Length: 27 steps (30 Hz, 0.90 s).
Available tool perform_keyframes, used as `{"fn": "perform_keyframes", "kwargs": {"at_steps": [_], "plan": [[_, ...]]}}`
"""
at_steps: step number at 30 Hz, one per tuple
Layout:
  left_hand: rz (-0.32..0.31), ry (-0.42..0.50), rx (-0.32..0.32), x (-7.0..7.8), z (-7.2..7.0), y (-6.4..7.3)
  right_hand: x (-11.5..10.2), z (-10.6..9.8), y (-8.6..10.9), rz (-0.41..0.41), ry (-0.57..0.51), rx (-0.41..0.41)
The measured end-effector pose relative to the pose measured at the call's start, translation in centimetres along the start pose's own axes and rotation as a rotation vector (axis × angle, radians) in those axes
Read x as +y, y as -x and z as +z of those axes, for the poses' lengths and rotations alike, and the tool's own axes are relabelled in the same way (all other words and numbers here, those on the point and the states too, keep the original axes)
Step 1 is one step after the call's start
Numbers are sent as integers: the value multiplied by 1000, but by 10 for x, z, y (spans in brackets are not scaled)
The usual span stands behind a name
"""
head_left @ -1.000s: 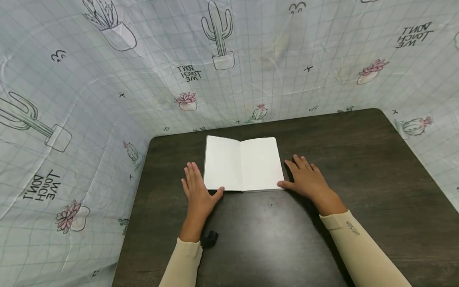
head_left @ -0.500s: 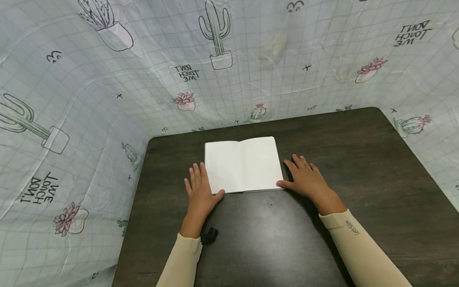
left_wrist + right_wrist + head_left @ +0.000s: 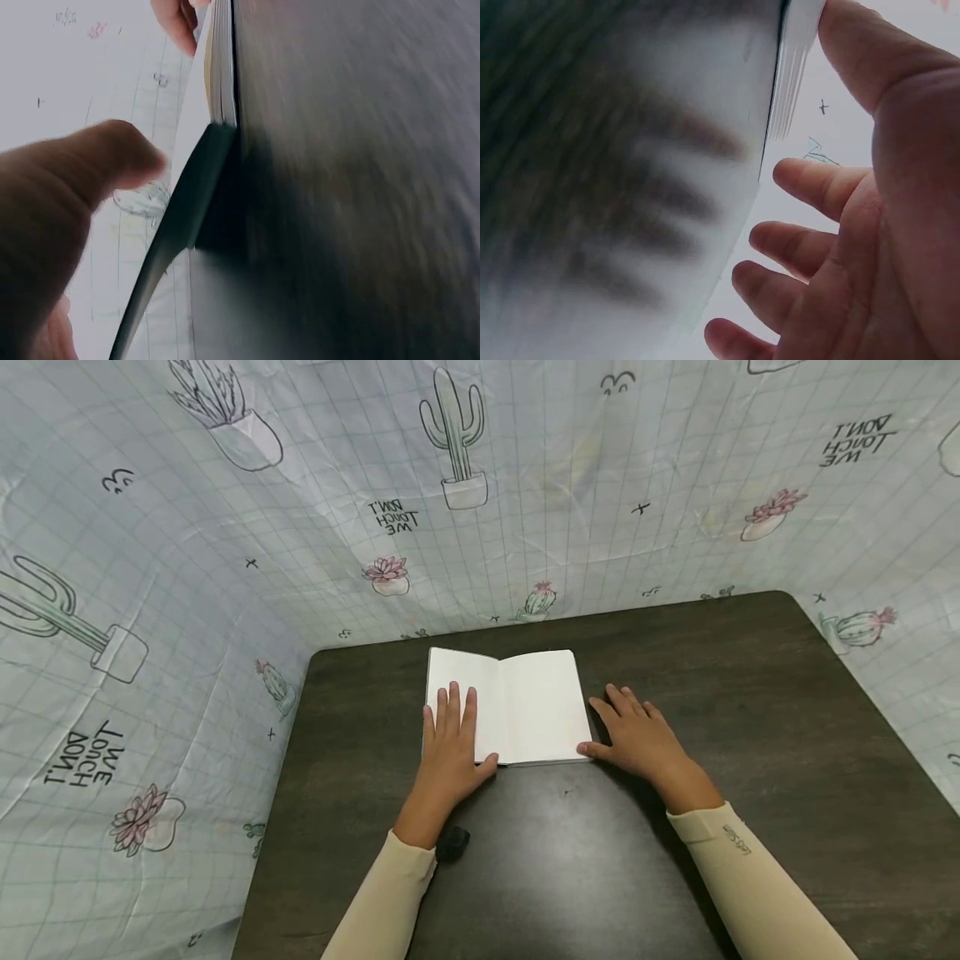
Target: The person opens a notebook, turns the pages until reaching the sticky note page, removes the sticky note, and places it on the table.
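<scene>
A notebook [image 3: 546, 710] lies spread on the dark table, both visible pages blank white. My left hand [image 3: 450, 760] is over its left page, fingers straight and pointing away from me, thumb out by the near edge. In the left wrist view the dark cover [image 3: 184, 191] on that side slopes up off the tabletop, below the left thumb [image 3: 97, 161]. The thicker page block [image 3: 221, 67] lies beyond it. My right hand [image 3: 641, 739] has its thumb on the near right corner of the right page. Its other fingers [image 3: 799, 247] extend past the notebook's right side.
The dark wooden table [image 3: 750, 693] has rounded far corners. A white grid-patterned cloth [image 3: 570, 460] with cactus drawings hangs behind it and along the sides. A small black device [image 3: 453, 843] sits at the left wrist, beside the sleeve.
My left hand has moved right, from beside the notebook's left edge to over the left page. The left page's slant has shifted slightly. My right hand stays at the right corner.
</scene>
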<state>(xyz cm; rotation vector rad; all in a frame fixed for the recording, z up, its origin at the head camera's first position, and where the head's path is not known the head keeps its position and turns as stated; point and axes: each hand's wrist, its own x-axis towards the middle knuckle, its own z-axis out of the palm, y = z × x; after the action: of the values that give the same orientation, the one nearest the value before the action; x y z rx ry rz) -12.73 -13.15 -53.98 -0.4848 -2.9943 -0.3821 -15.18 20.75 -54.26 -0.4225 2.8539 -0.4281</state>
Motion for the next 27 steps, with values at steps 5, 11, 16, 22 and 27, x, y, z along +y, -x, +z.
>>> {"fn": "perform_keyframes", "kwargs": {"at_steps": [5, 11, 16, 22, 27], "plan": [[40, 0, -37, 9, 1, -4, 0, 0, 1, -10, 16, 4], [20, 22, -100, 11, 4, -5, -1, -2, 2, -16, 5, 13], [-27, 53, -170, 8, 10, -2, -1, -2, 3, -10, 4, 8], [-63, 89, -229, 7, 15, -1, -1, -2, 3, -4, -1, 7], [-87, 109, -259, 5, 20, 0, -1, -1, 3, 1, -1, 4]]}}
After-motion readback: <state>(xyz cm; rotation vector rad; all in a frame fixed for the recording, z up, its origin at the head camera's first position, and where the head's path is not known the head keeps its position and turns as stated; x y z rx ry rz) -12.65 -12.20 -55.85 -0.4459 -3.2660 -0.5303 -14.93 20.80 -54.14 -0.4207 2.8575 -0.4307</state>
